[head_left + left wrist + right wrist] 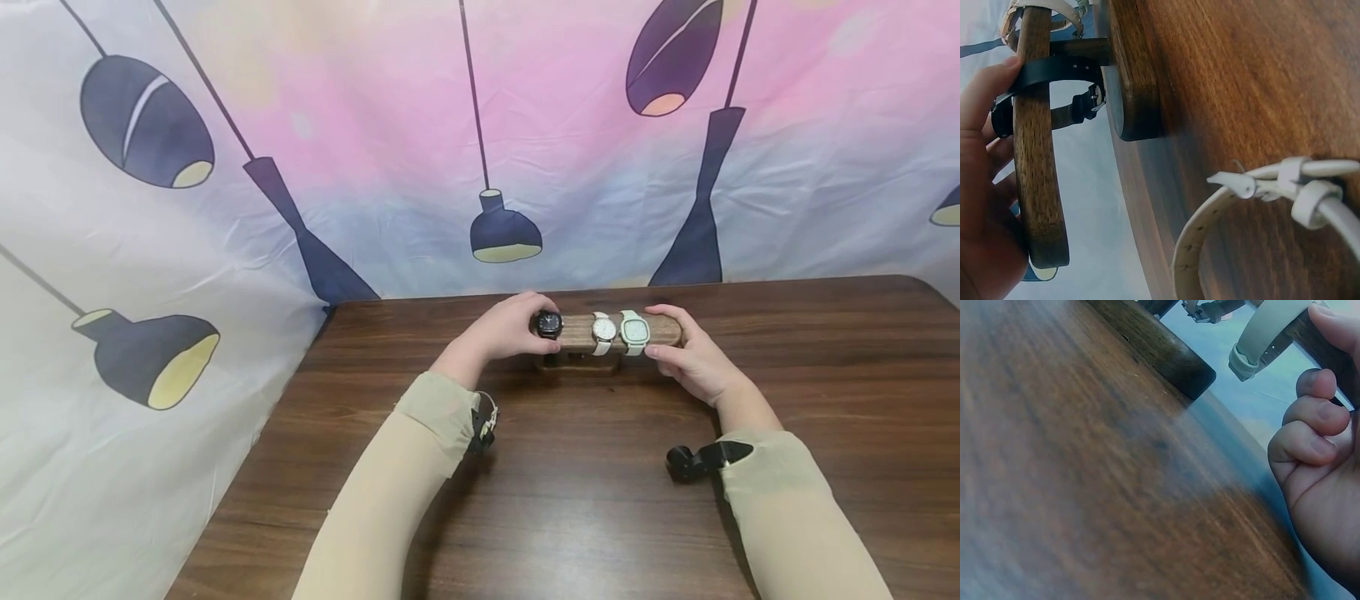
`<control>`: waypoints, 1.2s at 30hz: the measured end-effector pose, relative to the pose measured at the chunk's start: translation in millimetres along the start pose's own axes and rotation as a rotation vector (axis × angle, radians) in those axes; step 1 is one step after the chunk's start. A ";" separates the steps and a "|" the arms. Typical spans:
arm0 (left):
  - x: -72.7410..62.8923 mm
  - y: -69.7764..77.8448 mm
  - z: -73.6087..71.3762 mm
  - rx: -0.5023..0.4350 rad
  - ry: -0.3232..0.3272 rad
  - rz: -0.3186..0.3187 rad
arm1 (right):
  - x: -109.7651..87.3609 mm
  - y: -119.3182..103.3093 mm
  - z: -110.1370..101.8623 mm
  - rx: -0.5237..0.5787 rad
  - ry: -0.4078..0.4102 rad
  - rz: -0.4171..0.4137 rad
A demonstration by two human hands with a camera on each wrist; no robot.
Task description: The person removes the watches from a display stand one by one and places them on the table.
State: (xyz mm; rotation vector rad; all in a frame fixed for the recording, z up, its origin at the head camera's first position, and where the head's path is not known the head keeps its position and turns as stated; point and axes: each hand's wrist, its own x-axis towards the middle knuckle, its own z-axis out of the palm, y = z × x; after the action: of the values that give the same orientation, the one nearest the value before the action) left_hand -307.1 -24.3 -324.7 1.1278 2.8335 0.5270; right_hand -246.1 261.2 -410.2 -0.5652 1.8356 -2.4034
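A wooden watch stand [577, 332] with a raised bar over a flat base stands near the table's back edge, bearing three watches. My left hand [513, 327] pinches the black watch [549, 323] around the bar's left end. Its thumb lies against the black strap [1054, 69] in the left wrist view. A white watch [603, 331] sits further along, close beside the mint-green watch [634, 332]. My right hand [697, 360] grips the bar's right end by thumb and index finger, at the green strap's edge. The other right fingers [1310, 419] are curled below the bar.
The dark wooden table [570, 500] reaches toward me. A cloth printed with hanging lamps [420, 150] hangs behind it. Black wrist cameras [693, 462] are worn at both cuffs. A white strap [1194, 237] loops at my left wrist.
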 end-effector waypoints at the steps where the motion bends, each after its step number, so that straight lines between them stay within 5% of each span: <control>1: -0.2 0.1 -0.5 -0.005 -0.001 0.001 | 0.1 -0.1 0.0 -0.001 0.000 -0.001; 11: -2.8 -2.0 -4.9 0.108 0.022 0.047 | 0.3 -1.2 0.1 -0.003 -0.002 0.006; 25: -17.2 -15.6 2.3 0.017 0.108 0.019 | 0.3 -0.6 0.3 0.005 -0.014 -0.007; 36: -18.3 -16.2 2.3 0.021 0.115 0.040 | 0.1 -1.9 0.2 -0.021 0.004 0.012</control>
State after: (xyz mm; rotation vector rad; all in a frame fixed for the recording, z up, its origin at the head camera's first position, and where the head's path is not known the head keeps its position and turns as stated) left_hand -304.0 -47.0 -333.6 1.1986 2.9254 0.5840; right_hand -245.8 261.5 -408.3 -0.5495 1.8622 -2.3824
